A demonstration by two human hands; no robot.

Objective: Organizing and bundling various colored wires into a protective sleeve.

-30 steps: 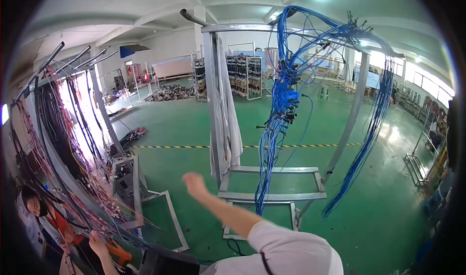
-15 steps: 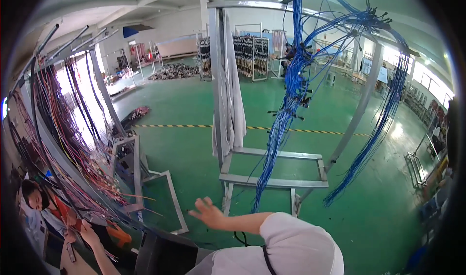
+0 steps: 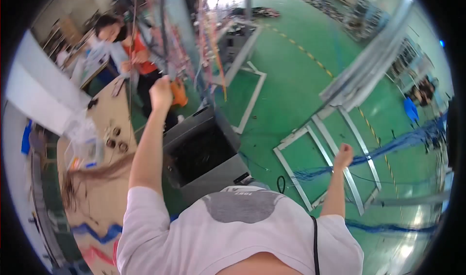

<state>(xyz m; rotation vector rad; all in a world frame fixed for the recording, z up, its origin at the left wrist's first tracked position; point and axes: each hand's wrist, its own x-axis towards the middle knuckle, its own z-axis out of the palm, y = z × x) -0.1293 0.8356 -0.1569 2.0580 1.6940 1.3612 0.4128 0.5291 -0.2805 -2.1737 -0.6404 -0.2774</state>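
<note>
My left hand (image 3: pixel 161 94) is raised in front of me with its fingers curled closed. It is beside the hanging red, pink and orange wires (image 3: pixel 211 37); whatever it may hold is too small to make out. Below it stands a grey open-topped bin (image 3: pixel 221 175) with a dark inside. My right hand (image 3: pixel 344 156) is out to the right, fingers bent inward and slightly blurred. It appears just in front of a long bundle of blue wires (image 3: pixel 403 144), and I cannot tell whether it touches them or holds anything.
To the left a wooden table (image 3: pixel 92 124) bears brown wires (image 3: pixel 104 170), small dark rolls (image 3: pixel 112 143) and a clear plastic box (image 3: pixel 90 151). A co-worker (image 3: pixel 141 52) in orange stands beyond. A metal frame (image 3: pixel 352 185) stands at right.
My view has swung left and down, bringing the table, bin and both arms into sight. The left hand has risen beside the hanging wires; the right hand's spread fingers have curled in.
</note>
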